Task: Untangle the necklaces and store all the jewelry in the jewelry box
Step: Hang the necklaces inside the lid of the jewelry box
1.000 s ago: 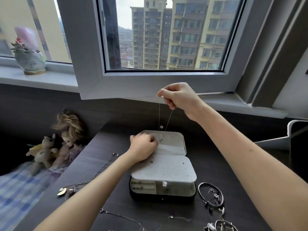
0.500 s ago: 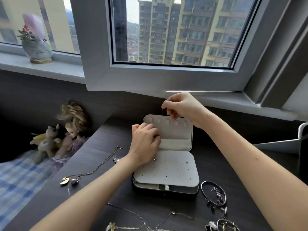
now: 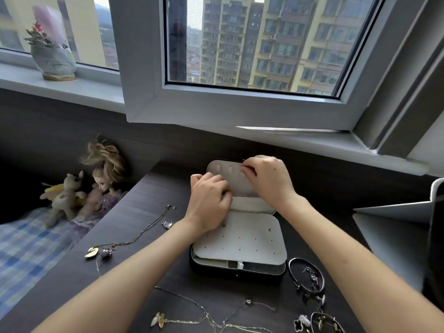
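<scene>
Pinching, thumb pressed to fingertips, the right hand [image 3: 264,181] keeps its grip at the top edge of the pale grey padded lid [image 3: 237,186] of the black rectangular jewelry box [image 3: 237,272] — what it pinches is too fine to see. The left hand [image 3: 209,200] curls against the lid's left side; its grip cannot be told. The box lies open on the dark wood-grain bench [image 3: 144,236] — a thin gold-tone necklace [image 3: 134,241] to its left, silver metal bangles [image 3: 306,277] to its right.
</scene>
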### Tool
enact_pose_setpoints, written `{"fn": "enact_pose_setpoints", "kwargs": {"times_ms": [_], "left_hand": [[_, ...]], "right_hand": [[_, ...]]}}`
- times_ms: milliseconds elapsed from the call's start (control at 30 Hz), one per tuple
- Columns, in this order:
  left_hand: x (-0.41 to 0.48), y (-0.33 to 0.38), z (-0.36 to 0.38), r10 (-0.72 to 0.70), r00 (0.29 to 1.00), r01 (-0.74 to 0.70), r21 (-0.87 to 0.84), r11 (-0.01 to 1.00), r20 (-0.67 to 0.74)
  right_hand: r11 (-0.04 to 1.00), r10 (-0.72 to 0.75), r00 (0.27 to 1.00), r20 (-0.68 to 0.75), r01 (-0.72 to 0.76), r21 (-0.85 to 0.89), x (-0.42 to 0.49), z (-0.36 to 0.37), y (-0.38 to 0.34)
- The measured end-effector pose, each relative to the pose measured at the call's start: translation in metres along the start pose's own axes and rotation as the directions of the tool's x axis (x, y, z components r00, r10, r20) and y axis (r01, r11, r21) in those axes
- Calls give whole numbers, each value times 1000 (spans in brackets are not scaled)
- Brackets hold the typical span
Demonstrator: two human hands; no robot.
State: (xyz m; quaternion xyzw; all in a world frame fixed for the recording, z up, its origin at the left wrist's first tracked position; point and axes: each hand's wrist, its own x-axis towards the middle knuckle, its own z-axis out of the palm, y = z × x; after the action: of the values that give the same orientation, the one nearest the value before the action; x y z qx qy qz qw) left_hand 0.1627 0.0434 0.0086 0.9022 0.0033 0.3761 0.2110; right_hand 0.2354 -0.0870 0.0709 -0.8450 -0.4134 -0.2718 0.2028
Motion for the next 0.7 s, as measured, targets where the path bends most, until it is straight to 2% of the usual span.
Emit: {"fn": "enact_pose_setpoints", "kwargs": {"times_ms": [233,333,500,700], "left_hand": [[-1,-1,0,7,1000,-7,-14,1000,-13],[-2,-1,0,24,1000,-25,-17,1000,-17],[-3,-1,-1,27,999,-27,-23,999,-21],[-3,0,-2,34,999,-34,-30,999,-18]], "right_hand": [[998,65,986,-154,-61,31,-4,20,-2],[986,164,973,-162,-166,4,-3,24,-8],[866,501,861,-91,-499,43,5,16,-13],[753,649,761,2,-643,143,7,5,-10]]}}
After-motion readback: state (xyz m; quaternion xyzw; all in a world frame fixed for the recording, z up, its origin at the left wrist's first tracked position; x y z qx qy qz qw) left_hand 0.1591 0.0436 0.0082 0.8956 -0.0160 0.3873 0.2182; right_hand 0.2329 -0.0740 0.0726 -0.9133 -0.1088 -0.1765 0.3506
